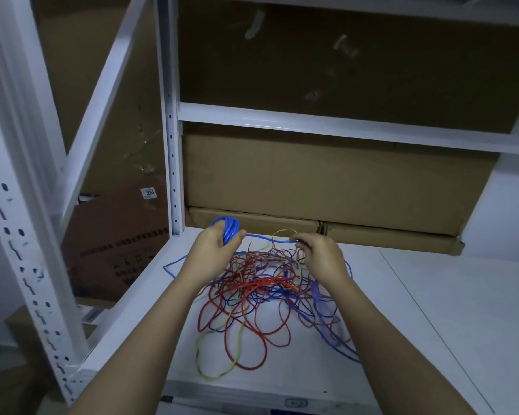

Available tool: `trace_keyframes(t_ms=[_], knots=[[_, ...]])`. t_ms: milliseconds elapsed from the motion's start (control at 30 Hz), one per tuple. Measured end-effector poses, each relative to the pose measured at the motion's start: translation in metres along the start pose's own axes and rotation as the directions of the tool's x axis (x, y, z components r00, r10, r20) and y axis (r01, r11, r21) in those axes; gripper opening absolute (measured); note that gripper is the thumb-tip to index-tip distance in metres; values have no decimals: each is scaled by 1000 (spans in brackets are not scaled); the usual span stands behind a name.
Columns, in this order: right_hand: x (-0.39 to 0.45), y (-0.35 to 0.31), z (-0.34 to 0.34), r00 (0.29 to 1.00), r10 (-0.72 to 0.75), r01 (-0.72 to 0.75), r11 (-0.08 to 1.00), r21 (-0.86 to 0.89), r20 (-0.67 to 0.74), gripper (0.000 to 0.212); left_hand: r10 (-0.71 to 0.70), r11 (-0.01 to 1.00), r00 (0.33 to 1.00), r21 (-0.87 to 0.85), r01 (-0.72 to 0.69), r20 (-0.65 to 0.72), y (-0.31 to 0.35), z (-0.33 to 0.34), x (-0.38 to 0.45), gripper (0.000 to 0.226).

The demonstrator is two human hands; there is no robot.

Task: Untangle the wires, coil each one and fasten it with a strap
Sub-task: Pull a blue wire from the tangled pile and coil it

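On the white worktop (432, 310), between the two forearms of the person, lies a loose tangle of wires (261, 295) in red, blue and yellow-green, with many loops crossing over each other. Above the far edge of this tangle the left hand (215, 247) holds a blue coil (229, 230): its fingers are curled around the bundle of loops, and the upper part of the coil stands out above the hand. From this coil a straight piece of blue wire (267, 237) runs to the right, and the right hand (319, 250) pinches it at the fingertips (297, 241), so the wire is stretched between both hands, a little above the tangle. How exactly the other fingers of the right hand lie, I cannot tell, because the back of the hand hides them. One blue loop comes out from under the left wrist toward the left side of the worktop, and more blue wire goes under the right forearm. A yellow-green loop (215, 359) lies nearest to the person. Behind the worktop are flat cardboard boxes (327, 190) and the white metal frame (170, 130) of a rack.
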State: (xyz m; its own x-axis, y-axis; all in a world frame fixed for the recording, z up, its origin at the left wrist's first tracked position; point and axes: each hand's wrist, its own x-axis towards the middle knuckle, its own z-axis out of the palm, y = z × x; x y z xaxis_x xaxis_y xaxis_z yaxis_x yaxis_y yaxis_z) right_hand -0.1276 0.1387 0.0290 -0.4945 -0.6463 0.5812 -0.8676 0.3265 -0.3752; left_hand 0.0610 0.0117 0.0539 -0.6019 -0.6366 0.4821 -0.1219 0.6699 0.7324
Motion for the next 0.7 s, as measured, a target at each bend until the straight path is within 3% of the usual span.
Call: trace_keyframes(t_ms=[100, 200, 267, 367, 433, 500, 567, 633, 700], knots=[[22, 0, 7, 992, -117, 86, 885, -458, -40, 21, 49, 997, 997, -60, -45, 68, 4, 4, 9, 40], [49, -13, 2, 993, 54, 11, 850, -527, 108, 21, 112, 990, 966, -113, -87, 233, 9, 9, 18, 39], [66, -15, 0, 989, 118, -80, 933, -352, 87, 21, 138, 980, 943, -181, -85, 303, 13, 10, 25, 37], [80, -16, 5, 989, 149, -148, 985, 93, -5, 19, 156, 952, 905, -304, -32, 395, 14, 9, 40, 36], [85, -18, 14, 969, 246, -204, 877, 435, -41, 20, 186, 931, 868, -364, -7, 460, 12, 8, 51, 33], [94, -19, 23, 908, 408, -224, 670, 708, -98, 26, 216, 925, 844, -380, -16, 491, 9, 12, 61, 29], [106, -19, 30, 795, 570, -184, 553, 812, -208, 28, 236, 929, 822, -368, -35, 518, 7, 20, 70, 27], [114, -22, 35, 727, 604, -150, 603, 783, -326, 19, 266, 928, 780, -368, -49, 567, 5, 30, 77, 27], [115, -21, 39, 783, 457, -67, 736, 674, -421, 15, 274, 914, 764, -406, -17, 584, 4, 37, 82, 28]])
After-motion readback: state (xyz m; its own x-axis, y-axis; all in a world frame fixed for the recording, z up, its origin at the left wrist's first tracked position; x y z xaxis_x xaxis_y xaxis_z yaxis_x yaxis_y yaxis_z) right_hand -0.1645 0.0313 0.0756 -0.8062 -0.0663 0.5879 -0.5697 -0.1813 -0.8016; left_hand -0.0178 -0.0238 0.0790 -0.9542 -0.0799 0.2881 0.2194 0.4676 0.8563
